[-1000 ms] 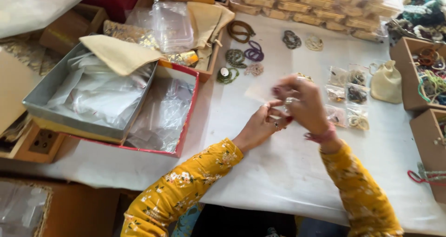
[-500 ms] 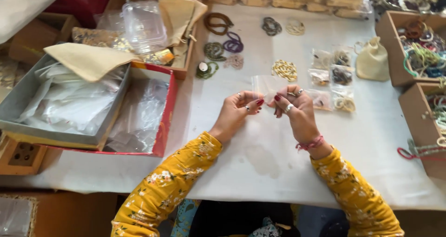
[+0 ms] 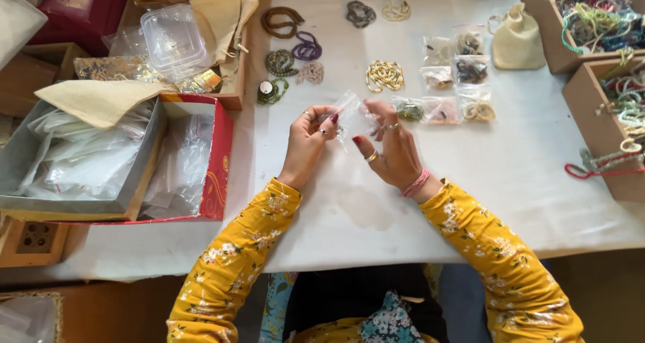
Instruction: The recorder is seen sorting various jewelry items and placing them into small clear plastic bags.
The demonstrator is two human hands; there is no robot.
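White-covered table (image 3: 537, 182) filling most of the view, daylight falling softly across it, cardboard boxes (image 3: 598, 124) sitting along its right edge, red-sided box (image 3: 218, 161) and grey tray (image 3: 20, 168) resting at left, brown floor (image 3: 114, 309) showing below.

The two hands come closer to the body and lower down the white table (image 3: 537, 175) — a second ago they are up by the little filled bags (image 3: 447, 81), and now they are well below them. The left hand (image 3: 308, 141) and the right hand (image 3: 393, 148) move a bit apart, and the small clear bag (image 3: 351, 113) is now pulled open wider between the fingertips — before, it looks like a small folded bit pressed between hands held close together. The yellow bead bracelet (image 3: 384, 75) now shows in full above the hands.
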